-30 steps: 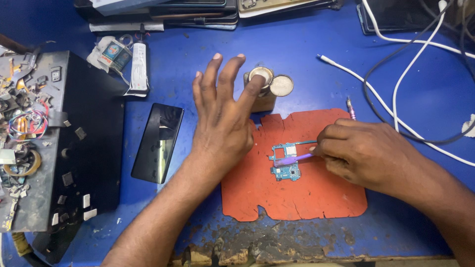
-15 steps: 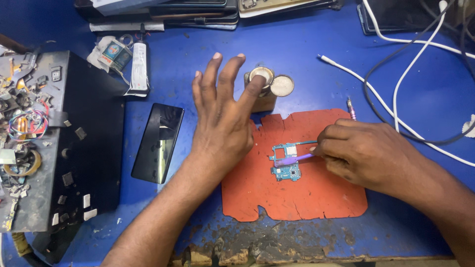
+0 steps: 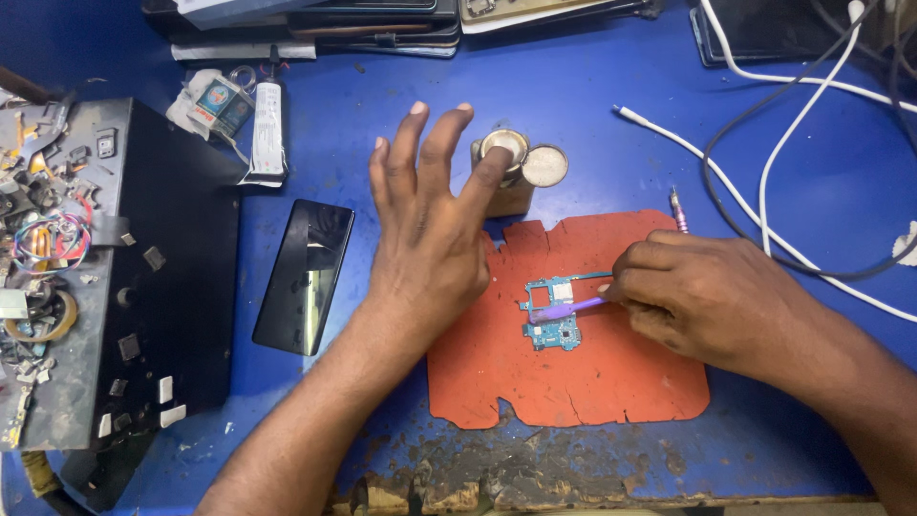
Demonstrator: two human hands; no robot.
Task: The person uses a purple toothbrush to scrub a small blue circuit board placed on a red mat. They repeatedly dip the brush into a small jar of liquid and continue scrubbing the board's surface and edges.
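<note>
Left hand lay open, fingers spread, index fingertip on small round tin; right hand pinched purple tool against blue circuit board on orange mat

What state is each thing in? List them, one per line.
left hand: fingers spread, fingertip on the small tin
small tin: open, lid beside it
right hand: gripping a purple tool
circuit board: bare, flat on the orange mat
phone: screen dark

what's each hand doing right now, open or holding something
Left hand: open, fingers spread, one fingertip on the small round tin.
Right hand: closed on a purple tool over the circuit board.
</note>
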